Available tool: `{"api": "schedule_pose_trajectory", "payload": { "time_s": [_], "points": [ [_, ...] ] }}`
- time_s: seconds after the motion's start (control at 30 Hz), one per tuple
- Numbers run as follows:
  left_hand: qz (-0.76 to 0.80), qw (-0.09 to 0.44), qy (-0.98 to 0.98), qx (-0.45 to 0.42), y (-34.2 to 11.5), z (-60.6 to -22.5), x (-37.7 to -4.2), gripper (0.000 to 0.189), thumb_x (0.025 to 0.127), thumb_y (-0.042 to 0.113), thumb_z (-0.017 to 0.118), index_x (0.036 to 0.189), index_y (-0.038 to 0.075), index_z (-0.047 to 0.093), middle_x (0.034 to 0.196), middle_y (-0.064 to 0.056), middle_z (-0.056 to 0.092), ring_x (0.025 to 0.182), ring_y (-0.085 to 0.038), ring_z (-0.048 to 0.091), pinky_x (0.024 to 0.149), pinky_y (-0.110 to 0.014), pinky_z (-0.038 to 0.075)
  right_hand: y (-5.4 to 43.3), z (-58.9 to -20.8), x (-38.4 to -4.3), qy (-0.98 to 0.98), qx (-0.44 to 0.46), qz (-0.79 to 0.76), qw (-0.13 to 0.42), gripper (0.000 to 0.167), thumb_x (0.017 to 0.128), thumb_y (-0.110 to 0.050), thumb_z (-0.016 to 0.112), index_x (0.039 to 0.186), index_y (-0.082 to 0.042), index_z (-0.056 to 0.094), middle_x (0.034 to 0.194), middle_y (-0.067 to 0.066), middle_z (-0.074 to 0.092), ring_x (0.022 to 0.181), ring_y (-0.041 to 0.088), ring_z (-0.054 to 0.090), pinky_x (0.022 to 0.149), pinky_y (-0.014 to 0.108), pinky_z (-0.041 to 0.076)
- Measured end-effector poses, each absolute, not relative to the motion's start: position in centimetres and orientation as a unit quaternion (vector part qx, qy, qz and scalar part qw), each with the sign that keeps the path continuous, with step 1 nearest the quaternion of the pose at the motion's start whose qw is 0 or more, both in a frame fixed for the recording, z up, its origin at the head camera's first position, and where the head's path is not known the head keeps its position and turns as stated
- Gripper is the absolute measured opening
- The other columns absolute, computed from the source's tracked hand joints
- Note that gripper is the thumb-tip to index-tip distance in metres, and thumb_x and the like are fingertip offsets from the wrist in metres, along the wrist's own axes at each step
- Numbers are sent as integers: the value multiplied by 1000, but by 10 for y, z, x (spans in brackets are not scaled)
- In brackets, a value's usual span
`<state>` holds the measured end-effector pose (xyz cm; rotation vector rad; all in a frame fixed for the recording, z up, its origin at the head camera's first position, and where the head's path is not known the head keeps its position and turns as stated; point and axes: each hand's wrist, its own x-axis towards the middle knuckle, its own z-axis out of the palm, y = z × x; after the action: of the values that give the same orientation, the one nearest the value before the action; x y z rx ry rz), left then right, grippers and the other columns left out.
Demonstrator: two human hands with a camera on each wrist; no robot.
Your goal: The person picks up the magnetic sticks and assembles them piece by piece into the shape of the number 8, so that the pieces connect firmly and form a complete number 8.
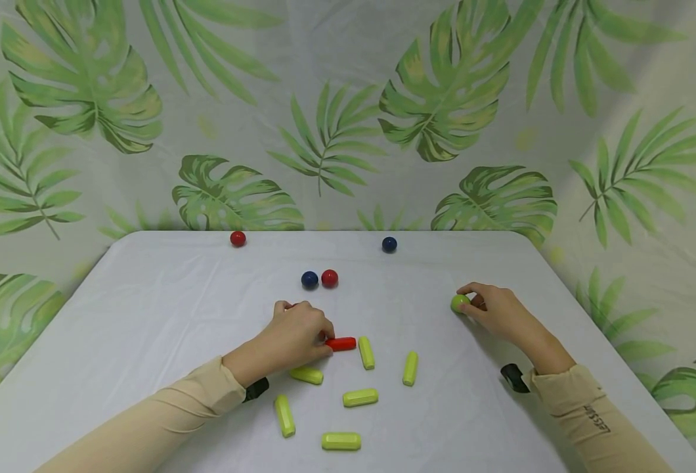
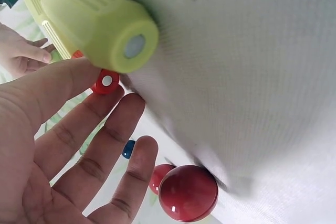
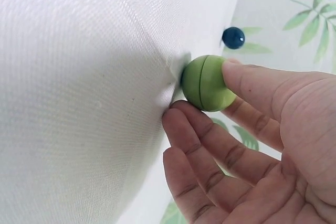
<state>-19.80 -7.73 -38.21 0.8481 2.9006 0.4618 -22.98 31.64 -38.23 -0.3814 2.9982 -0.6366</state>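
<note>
My left hand (image 1: 295, 336) pinches the near end of a red rod (image 1: 343, 343) between thumb and forefinger. In the left wrist view the rod's round end (image 2: 107, 81) shows a pale dot, and the other fingers are spread. Just past them sits a red ball (image 2: 188, 193), mostly hidden behind the hand in the head view. On the right side of the table, my right hand (image 1: 500, 316) holds a green ball (image 1: 459, 303) by thumb and fingertips. A seam rings this ball (image 3: 209, 83) in the right wrist view, where it sits close against the white cloth.
Several yellow-green rods lie around the left hand, among them one (image 1: 366, 353) by the red rod and one (image 1: 341, 441) nearest me. A blue ball (image 1: 309, 280) and red ball (image 1: 329, 278) sit side by side. Farther back are a red ball (image 1: 238, 238) and blue ball (image 1: 389, 244).
</note>
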Motion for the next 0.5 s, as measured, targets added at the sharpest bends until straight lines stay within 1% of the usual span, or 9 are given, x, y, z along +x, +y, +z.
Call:
{"api": "schedule_pose_trajectory", "payload": {
  "time_s": [0.23,0.5],
  "points": [
    [150,47,949,272,-76,-381,-198,11,90,22,89,99,17,86,89,3,78,95,-19,59,104,-71,40,317,-382,-230,970,-120,-207,31,38,105,-22,70,135,2,66,102,16,76,86,22,70,73,40,56],
    [156,37,950,266,-78,-376,-200,8,90,19,86,98,17,85,91,4,78,96,-18,59,103,-69,39,317,-382,-230,969,-119,-214,30,38,105,-22,70,135,2,66,103,17,76,85,22,69,73,39,56]
  ]
}}
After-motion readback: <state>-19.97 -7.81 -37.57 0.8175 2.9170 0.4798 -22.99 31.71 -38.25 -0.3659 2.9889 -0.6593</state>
